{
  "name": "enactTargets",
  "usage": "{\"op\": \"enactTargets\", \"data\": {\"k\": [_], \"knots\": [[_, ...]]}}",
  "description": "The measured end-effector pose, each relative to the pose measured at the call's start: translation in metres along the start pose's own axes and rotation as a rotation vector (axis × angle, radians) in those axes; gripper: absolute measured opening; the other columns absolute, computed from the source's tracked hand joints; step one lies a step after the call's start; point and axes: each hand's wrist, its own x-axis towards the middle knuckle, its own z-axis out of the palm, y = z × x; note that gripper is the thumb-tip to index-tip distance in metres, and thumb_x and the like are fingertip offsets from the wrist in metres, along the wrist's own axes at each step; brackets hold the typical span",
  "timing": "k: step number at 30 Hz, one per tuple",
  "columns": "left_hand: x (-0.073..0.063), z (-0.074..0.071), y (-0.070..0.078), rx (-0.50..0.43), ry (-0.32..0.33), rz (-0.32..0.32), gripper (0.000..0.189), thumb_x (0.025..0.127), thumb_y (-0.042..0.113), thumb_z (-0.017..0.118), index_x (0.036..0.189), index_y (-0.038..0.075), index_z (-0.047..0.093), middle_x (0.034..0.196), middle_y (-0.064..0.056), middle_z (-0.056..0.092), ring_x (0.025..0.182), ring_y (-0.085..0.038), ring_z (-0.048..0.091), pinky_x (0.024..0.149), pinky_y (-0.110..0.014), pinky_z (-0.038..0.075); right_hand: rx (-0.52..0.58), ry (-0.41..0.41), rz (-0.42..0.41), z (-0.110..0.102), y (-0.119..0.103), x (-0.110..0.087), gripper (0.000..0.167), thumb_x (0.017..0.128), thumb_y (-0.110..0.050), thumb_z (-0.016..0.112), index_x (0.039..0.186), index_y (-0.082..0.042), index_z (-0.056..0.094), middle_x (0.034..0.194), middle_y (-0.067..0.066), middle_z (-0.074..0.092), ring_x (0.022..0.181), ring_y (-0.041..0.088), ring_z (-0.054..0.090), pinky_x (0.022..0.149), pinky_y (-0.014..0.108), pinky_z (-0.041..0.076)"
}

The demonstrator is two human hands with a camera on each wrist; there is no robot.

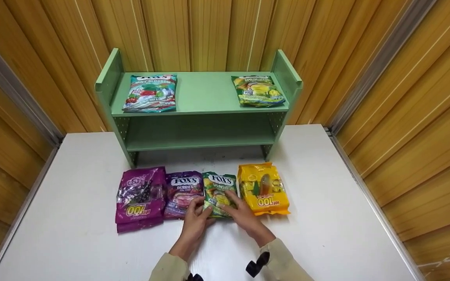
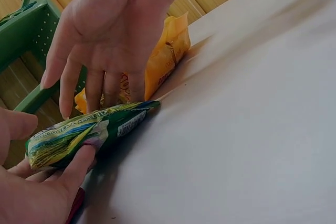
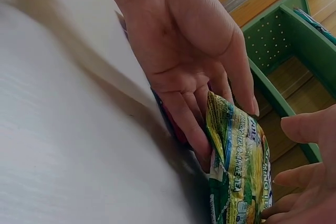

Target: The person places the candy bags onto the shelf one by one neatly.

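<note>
A green FOX'S candy bag (image 1: 220,185) lies on the white table between my two hands. At its lower left corner my left hand (image 1: 195,222) touches the side edge, thumb apart from the other fingers; the right wrist view shows those fingers (image 3: 184,121) fairly straight beside the bag. My right hand (image 1: 246,218) reaches over the lower right part of the bag, with fingers extended in the left wrist view. To the left lie a purple FOX'S berries bag (image 1: 183,191) and a larger magenta LOT 100 bag (image 1: 139,203). A yellow LOT 100 bag (image 1: 264,189) lies on the right.
Behind the row of bags stands a green two-tier shelf (image 1: 205,91). Its top board carries a teal FOX'S mint bag (image 1: 150,93) on the left and another green FOX'S bag (image 1: 259,91) on the right. Wood-patterned panels (image 1: 209,35) enclose the table (image 1: 72,187).
</note>
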Motion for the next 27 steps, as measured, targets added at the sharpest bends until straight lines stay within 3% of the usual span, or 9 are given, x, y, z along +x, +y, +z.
{"op": "enactTargets", "data": {"k": [5, 8, 13, 19, 23, 25, 27], "knots": [[0.003, 0.004, 0.0, 0.115, 0.02, 0.047, 0.053, 0.099, 0.009, 0.052, 0.145, -0.006, 0.031, 0.144, -0.033, 0.041, 0.123, -0.037, 0.056, 0.087, -0.042, 0.058, 0.024, -0.005, -0.021, -0.002, 0.0, 0.001, 0.06, 0.099, -0.032, 0.055, 0.152, -0.017, 0.032, 0.163, 0.016, 0.01, 0.149, 0.04, 0.007, 0.117, 0.062, 0.018], [0.003, 0.003, 0.0, 0.144, 0.017, 0.059, 0.054, 0.099, 0.006, 0.051, 0.146, -0.008, 0.03, 0.145, -0.033, 0.039, 0.127, -0.038, 0.053, 0.088, -0.038, 0.058, 0.04, -0.002, -0.017, -0.002, 0.0, 0.001, 0.06, 0.098, -0.032, 0.055, 0.152, -0.017, 0.032, 0.163, 0.015, 0.009, 0.15, 0.039, 0.007, 0.118, 0.061, 0.017], [0.001, 0.002, 0.001, 0.111, 0.04, 0.07, 0.051, 0.098, 0.002, 0.049, 0.145, -0.008, 0.033, 0.142, -0.033, 0.044, 0.121, -0.035, 0.058, 0.088, -0.032, 0.057, 0.077, 0.025, -0.025, 0.0, 0.002, -0.001, 0.061, 0.098, -0.033, 0.055, 0.152, -0.016, 0.031, 0.162, 0.017, 0.014, 0.149, 0.04, 0.011, 0.119, 0.058, 0.02], [-0.005, -0.003, 0.005, 0.017, 0.05, 0.031, 0.056, 0.099, 0.001, 0.049, 0.148, -0.009, 0.025, 0.143, -0.034, 0.041, 0.119, -0.033, 0.06, 0.091, -0.032, 0.056, 0.188, 0.082, 0.024, 0.003, 0.005, -0.003, 0.066, 0.099, -0.031, 0.053, 0.154, -0.012, 0.023, 0.161, 0.019, 0.013, 0.149, 0.037, 0.014, 0.119, 0.053, 0.024], [-0.008, -0.008, 0.011, -0.011, 0.093, 0.01, 0.057, 0.098, 0.002, 0.05, 0.148, -0.009, 0.024, 0.141, -0.033, 0.045, 0.111, -0.024, 0.065, 0.088, -0.031, 0.057, 0.245, 0.099, 0.026, 0.004, 0.006, -0.001, 0.071, 0.099, -0.033, 0.053, 0.155, -0.006, 0.018, 0.161, 0.02, 0.012, 0.149, 0.038, 0.013, 0.119, 0.052, 0.023], [-0.009, -0.01, 0.016, -0.027, 0.106, 0.008, 0.058, 0.098, 0.003, 0.051, 0.148, -0.008, 0.024, 0.142, -0.033, 0.044, 0.108, -0.018, 0.065, 0.088, -0.03, 0.057, 0.263, 0.104, 0.031, 0.005, 0.006, 0.001, 0.073, 0.099, -0.037, 0.053, 0.154, -0.005, 0.018, 0.16, 0.021, 0.016, 0.148, 0.037, 0.018, 0.119, 0.051, 0.025], [-0.01, -0.013, 0.021, -0.05, 0.103, 0.008, 0.06, 0.098, 0.005, 0.053, 0.149, -0.007, 0.024, 0.143, -0.031, 0.043, 0.106, -0.014, 0.065, 0.088, -0.029, 0.057, 0.287, 0.099, 0.042, 0.004, 0.005, 0.002, 0.074, 0.098, -0.041, 0.053, 0.153, -0.004, 0.02, 0.158, 0.022, 0.025, 0.143, 0.034, 0.033, 0.117, 0.048, 0.032]]}}
